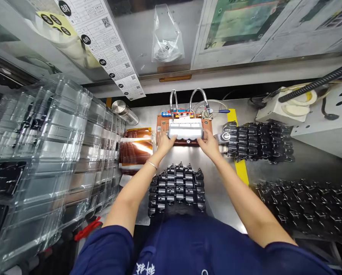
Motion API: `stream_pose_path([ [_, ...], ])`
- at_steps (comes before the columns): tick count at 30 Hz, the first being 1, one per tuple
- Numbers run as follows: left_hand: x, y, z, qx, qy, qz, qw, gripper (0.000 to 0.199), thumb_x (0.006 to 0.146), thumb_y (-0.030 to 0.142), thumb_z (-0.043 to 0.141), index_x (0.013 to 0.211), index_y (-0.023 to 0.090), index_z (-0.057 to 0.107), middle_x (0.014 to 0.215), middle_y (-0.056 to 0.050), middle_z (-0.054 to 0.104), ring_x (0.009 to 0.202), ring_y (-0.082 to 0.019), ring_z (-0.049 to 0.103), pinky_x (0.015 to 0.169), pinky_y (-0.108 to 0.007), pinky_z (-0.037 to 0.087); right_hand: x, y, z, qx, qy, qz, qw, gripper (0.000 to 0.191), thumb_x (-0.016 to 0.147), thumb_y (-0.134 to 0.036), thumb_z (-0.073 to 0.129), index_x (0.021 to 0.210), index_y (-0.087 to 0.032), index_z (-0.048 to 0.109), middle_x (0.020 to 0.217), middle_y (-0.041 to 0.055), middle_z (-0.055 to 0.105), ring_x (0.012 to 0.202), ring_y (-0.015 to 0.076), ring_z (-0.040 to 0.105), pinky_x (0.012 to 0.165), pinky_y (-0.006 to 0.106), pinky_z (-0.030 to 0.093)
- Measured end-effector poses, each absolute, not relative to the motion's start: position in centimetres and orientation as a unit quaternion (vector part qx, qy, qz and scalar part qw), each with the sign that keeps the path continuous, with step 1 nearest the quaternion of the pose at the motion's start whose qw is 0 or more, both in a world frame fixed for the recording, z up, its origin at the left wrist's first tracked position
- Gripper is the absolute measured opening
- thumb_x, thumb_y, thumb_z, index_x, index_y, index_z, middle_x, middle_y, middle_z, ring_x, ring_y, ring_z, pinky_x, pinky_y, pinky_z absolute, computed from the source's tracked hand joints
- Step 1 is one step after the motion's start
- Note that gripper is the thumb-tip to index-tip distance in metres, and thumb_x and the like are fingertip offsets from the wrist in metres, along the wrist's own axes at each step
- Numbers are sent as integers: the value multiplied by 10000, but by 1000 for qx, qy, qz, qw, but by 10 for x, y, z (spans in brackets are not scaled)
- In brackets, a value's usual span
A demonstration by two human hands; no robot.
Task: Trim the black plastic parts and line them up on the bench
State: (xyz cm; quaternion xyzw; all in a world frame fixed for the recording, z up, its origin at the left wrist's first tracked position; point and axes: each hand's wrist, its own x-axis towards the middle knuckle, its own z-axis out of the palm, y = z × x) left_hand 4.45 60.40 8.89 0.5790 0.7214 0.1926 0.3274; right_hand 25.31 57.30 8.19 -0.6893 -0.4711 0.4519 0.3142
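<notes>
A brown fixture board (161, 121) stands at the back middle of the metal bench. On its front lies a long dark part with a bright, glossy light face (186, 133). My left hand (165, 143) grips the part's left end, thumb on the front edge and fingers behind. At the opposite end, my right hand (209, 144) holds it the same way. Two bent flexible metal tubes (198, 91) rise behind the part. A blue-handled clamp (222, 111) sits at the fixture's right rear. The part's underside is hidden.
Several black ridged parts are stacked before my body (176, 187), with more stacks at right (259, 141) and lower right (308, 206). Clear plastic trays (73, 152) tower on the left. Amber film sheets (136, 149) and a steel flask (125, 112) are left of the fixture.
</notes>
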Motion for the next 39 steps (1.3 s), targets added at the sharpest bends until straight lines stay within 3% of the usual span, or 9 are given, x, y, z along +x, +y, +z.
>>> stream_pose_path([
  [4,35,526,99,597,685,240,341,618,742,337,718,1267,147,454,1206,-172,624,1132,-273,600,963,-418,467,260,508,92,-670,-502,426,343,678,713,-309,616,1365,-218,451,1151,99,653,928,235,654,831,403,544],
  [7,19,466,104,680,573,311,335,398,768,246,636,1151,195,541,1150,-129,652,1138,-247,597,997,-436,457,269,473,103,-637,-541,429,344,425,710,-270,547,1129,-243,613,1129,57,655,950,218,637,828,372,545],
  [15,-10,391,116,776,475,352,221,281,811,172,445,1042,244,588,1152,-103,676,1210,-229,566,1082,-521,378,187,408,140,-540,-623,514,237,125,704,-227,569,814,-220,628,664,30,684,694,233,659,712,362,537],
  [18,-28,377,136,796,467,359,135,300,841,137,412,1072,242,571,1137,-98,682,1199,-220,576,1026,-471,453,152,380,167,-392,-658,612,195,269,723,-279,639,986,-226,631,711,8,722,642,191,673,636,304,557],
  [21,-68,366,186,806,470,357,51,344,859,137,432,1180,244,495,1168,-96,655,1212,-214,562,986,-423,493,148,381,186,-270,-600,728,193,454,819,-345,607,1247,-214,534,927,53,745,780,187,706,752,352,585],
  [26,-195,392,310,647,642,374,-173,518,837,349,637,1264,203,383,1228,-132,569,1199,-265,539,1047,-462,424,167,410,180,-449,-588,623,254,476,769,-504,662,1164,-242,620,939,81,740,868,257,698,878,469,551],
  [29,-285,441,357,544,739,347,-195,581,837,426,632,1277,183,341,1304,-155,505,1240,-296,489,1078,-497,374,166,404,169,-498,-579,592,257,514,704,-598,676,1081,-250,666,906,95,742,880,298,697,886,501,549],
  [34,-381,506,359,468,847,202,-152,415,871,253,562,1234,110,422,1293,-211,519,1228,-320,477,1024,-506,378,144,370,157,-503,-556,621,229,537,646,-653,671,1003,-254,702,870,99,752,821,314,715,831,489,586],
  [39,-387,501,351,540,829,22,-145,269,870,197,508,1118,122,577,1323,-207,515,1274,-363,405,985,-553,369,120,353,158,-517,-534,633,215,538,637,-639,676,1002,-245,695,878,99,756,822,318,720,822,474,592],
])
